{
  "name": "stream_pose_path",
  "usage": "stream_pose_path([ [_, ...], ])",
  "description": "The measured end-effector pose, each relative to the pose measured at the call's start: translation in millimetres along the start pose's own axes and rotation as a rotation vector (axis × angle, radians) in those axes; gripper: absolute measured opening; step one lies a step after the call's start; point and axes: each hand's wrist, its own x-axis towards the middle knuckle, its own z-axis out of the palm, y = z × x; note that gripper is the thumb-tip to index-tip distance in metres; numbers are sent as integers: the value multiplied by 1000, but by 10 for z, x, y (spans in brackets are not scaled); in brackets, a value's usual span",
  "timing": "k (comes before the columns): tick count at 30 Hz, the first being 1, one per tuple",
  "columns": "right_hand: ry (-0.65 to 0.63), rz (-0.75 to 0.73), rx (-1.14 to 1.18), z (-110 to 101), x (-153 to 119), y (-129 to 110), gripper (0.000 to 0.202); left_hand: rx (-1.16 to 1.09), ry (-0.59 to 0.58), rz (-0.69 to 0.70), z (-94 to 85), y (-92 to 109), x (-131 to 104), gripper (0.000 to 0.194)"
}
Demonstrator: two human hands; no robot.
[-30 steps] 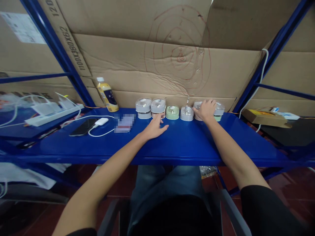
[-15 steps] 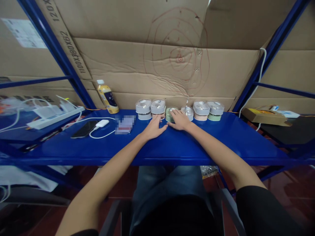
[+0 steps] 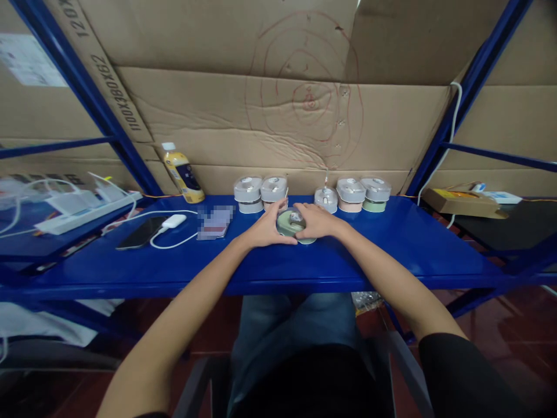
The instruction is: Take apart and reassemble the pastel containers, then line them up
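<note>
A small green container with a clear lid (image 3: 286, 220) is between my two hands, low over the blue shelf or on it; which, I cannot tell. My left hand (image 3: 266, 226) curves around its left side, thumb toward me. From the right, my right hand (image 3: 319, 222) closes around the other side, covering part of the lid. Behind my left hand stand a grey container (image 3: 249, 194) and a pink one (image 3: 274, 188), the pink partly hidden. Behind my right hand is a lower grey container (image 3: 326, 200), beside a pink container (image 3: 350, 195) and a taller green container (image 3: 375, 194).
On the left of the blue shelf (image 3: 391, 255) lie a dark phone (image 3: 143, 232), a white plug with cable (image 3: 174, 221) and a blurred-out flat item (image 3: 216, 222). A yellow drink bottle (image 3: 183, 174) stands behind them. Cardboard (image 3: 217, 128) forms the back wall.
The green container has come out of the row toward me. My left hand, earlier beside it, now wraps its left side, and my right hand has moved from its top to its right side.
</note>
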Motion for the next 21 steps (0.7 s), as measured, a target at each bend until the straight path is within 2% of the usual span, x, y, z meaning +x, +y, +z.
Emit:
stream_pose_path([
  [3, -11, -142, 150, 20, -30, 82, 101, -34, -67, 4, -15, -21, 1, 144],
  [7, 46, -226, 291, 35, -39, 198, 101, -35, -114, 27, -16, -17, 1, 140],
  [11, 75, -169, 448, -91, -148, 535, 88, -2, -112, 8, -5, 20, -3, 135],
  [13, 113, -107, 541, -168, -242, 750, 71, 38, -111, 6, -3, 54, -7, 121],
  [17, 266, 114, 592, -238, -376, 1024, 56, 124, -181, 68, -5, 143, -18, 56],
  [19, 314, 196, 548, -223, -382, 1057, 55, 137, -182, 80, 3, 177, -18, 44],
  [21, 333, 220, 512, -189, -358, 1052, 56, 134, -155, 82, 13, 183, -13, 45],
])
